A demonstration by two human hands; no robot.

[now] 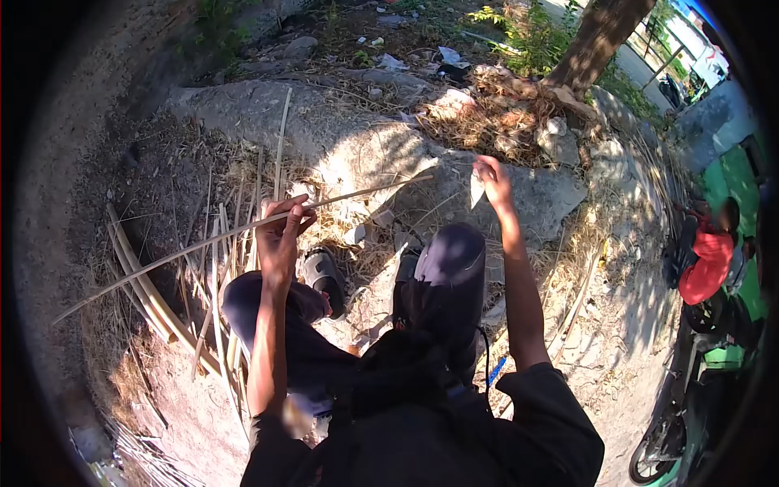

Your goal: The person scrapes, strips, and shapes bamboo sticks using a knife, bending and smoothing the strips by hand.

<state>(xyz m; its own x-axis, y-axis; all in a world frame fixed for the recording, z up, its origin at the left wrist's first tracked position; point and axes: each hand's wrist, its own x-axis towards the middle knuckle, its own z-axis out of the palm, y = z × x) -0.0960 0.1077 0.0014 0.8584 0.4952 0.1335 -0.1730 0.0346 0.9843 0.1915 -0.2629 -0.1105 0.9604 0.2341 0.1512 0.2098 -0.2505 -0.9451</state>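
Observation:
My left hand (284,231) pinches a long thin bamboo strip (365,192) above my knee. The strip slants across the view, its lower end reaching far to the left and its upper end in front of me. Raised off to the right, my right hand (495,183) is closed on a small knife (476,188); its pale, pointed blade hangs downward, and the fingers cover its handle. Blade and strip are apart. Below my left hand, several more bamboo strips (216,280) lie on the ground, with thicker bamboo pieces (138,276) farther left.
A large flat stone (535,199) lies ahead, with dry straw (487,122) and a tree trunk (600,40) beyond. At the right sits a person in a red shirt (706,264), near a parked motorcycle (661,446). My shoe (324,276) rests among dry stalks and stones.

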